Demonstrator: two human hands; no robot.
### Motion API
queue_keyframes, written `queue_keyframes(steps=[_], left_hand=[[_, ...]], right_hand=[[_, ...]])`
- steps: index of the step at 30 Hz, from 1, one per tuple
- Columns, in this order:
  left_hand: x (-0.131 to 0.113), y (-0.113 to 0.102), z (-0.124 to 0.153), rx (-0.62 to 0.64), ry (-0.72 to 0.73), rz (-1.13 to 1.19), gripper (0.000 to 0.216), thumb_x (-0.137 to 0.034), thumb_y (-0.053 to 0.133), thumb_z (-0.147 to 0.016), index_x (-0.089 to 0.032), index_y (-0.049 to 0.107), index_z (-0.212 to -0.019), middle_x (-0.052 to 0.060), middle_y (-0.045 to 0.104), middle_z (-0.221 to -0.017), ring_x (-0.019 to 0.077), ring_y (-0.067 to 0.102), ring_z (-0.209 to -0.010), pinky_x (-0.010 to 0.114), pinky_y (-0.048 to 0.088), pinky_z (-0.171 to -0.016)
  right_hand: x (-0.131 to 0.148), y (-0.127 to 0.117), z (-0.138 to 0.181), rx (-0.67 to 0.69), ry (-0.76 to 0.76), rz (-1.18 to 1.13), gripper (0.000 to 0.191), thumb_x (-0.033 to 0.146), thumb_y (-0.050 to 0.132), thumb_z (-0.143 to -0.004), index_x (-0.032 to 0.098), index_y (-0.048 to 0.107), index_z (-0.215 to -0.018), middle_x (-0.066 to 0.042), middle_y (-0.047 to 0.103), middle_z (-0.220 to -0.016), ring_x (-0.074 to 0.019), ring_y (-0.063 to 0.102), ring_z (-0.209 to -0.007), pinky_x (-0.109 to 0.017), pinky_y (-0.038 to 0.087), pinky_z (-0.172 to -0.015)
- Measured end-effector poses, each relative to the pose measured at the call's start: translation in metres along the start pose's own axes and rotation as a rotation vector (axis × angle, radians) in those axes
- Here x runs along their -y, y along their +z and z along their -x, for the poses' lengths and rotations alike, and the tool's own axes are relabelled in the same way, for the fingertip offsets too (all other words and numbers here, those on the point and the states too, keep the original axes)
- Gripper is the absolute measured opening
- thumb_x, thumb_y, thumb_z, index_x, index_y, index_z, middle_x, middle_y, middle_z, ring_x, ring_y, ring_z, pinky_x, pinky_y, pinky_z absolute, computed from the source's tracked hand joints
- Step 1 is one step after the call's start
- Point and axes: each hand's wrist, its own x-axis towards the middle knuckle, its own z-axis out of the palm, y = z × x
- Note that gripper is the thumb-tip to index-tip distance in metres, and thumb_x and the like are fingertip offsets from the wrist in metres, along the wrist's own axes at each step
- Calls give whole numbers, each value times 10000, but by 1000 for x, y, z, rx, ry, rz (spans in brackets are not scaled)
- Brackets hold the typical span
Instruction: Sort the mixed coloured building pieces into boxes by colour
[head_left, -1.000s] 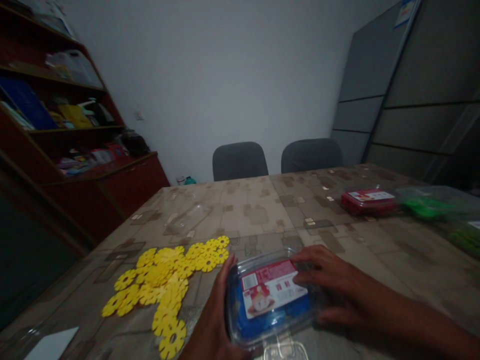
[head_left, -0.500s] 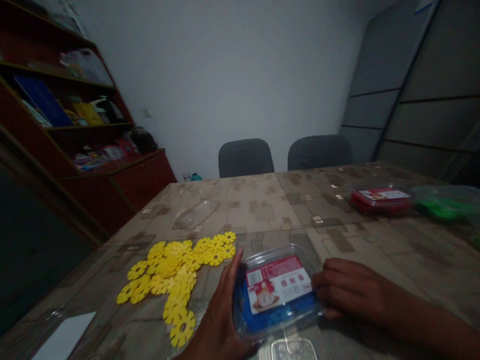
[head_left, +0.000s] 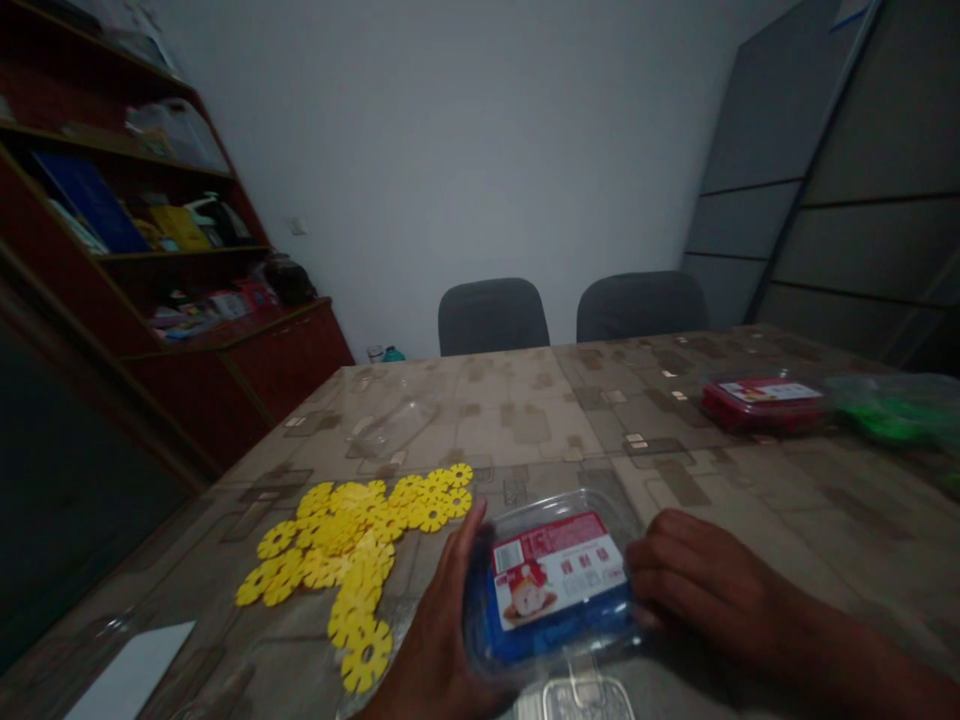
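Observation:
A clear plastic container (head_left: pixel 559 635) with blue pieces inside and a red and white label on its lid sits before me near the table's front. My left hand (head_left: pixel 450 620) grips its left side, thumb along the wall and the other fingers hidden beneath or behind it. At the right edge, the curled fingers of my right hand (head_left: pixel 686 570) pinch the rim of the lid. Left of the container lies a spread heap of yellow notched plastic discs (head_left: pixel 341 530), apart from both hands.
A red-filled container (head_left: pixel 765 405) and a clear container with green pieces (head_left: pixel 889 415) stand at the right. An empty clear plastic tray (head_left: pixel 394 428) lies behind the discs. A white sheet (head_left: pixel 131 670) is at the front left. Two grey chairs (head_left: pixel 495 318) stand beyond the table.
Almost nothing differs. My right hand has shifted very slightly at the container's right edge, and both hands keep their hold.

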Motion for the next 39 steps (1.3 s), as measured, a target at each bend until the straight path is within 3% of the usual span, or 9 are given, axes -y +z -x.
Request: queue_keyframes(steps=[4,7,10,14,20,23,28,34,39], left_hand=[[-4,-1,-3,-23,-7,-22,1256,-307,866,-621,-367,25,-1552,181,396,-1502,458,464,-1319,681,390,-1050],[-6,-1,-6,-43,-16,-21,1239,-333,871,-613,-360,60,-1549,174,423,-1486,444,493,-1297,679,393,-1051],[-8,-1,-7,-53,-23,-28,1231,-357,871,-602,-333,85,-1550,177,447,-1470,438,501,-1292,670,386,-1061],[-10,-2,-6,-94,-58,-47,1176,-377,852,-608,-305,145,-1544,171,473,-1453,436,501,-1294,665,370,-1073],[-2,-6,-5,-2,8,-64,1234,-419,876,-602,-335,97,-1556,173,471,-1466,445,535,-1262,650,411,-1047],[2,-7,-5,35,51,-68,1260,-434,882,-591,-351,85,-1563,177,464,-1475,456,536,-1260,650,410,-1048],[2,-6,-3,162,36,27,1247,-413,893,-559,-328,167,-1569,177,416,-1529,467,459,-1333,632,343,-1110],[-5,-3,-1,175,-89,167,1414,-429,925,-527,-331,-17,-1578,189,355,-1567,462,407,-1372,654,305,-1115],[-23,-11,-6,226,-74,195,1375,-385,890,-617,-285,-92,-1574,183,485,-1490,411,485,-1332,588,338,-1130]], right_hand=[[-8,4,7,50,118,-68,303,384,365,-1050,182,564,-943,-83,629,-893,-177,554,-752,-304,466,-625],[-14,2,10,127,176,-62,370,462,399,-1027,169,558,-1186,-163,608,-1214,-241,593,-1019,-369,528,-807],[-18,-1,11,164,209,-93,447,470,451,-1011,180,483,-1350,-166,591,-1317,-246,585,-1132,-388,528,-915],[-19,-3,12,164,200,-112,401,409,522,-996,176,520,-1322,-148,634,-1268,-223,607,-1116,-362,540,-913],[-12,3,12,46,42,-35,220,112,410,-974,160,595,-1082,-112,699,-978,-177,614,-785,-315,532,-670],[-11,9,10,-47,147,-81,183,131,413,-978,167,585,-1026,-102,670,-944,-180,609,-804,-307,526,-672],[-14,16,7,-25,374,-246,270,236,451,-1003,211,570,-1244,-129,656,-1144,-223,627,-1039,-353,535,-845],[-20,13,10,-17,265,-210,405,275,456,-1010,234,495,-1410,-119,680,-1035,-224,617,-901,-372,511,-735],[-30,14,12,-69,138,-231,432,324,381,-1042,195,465,-1445,-97,675,-925,-195,602,-800,-341,498,-685]])
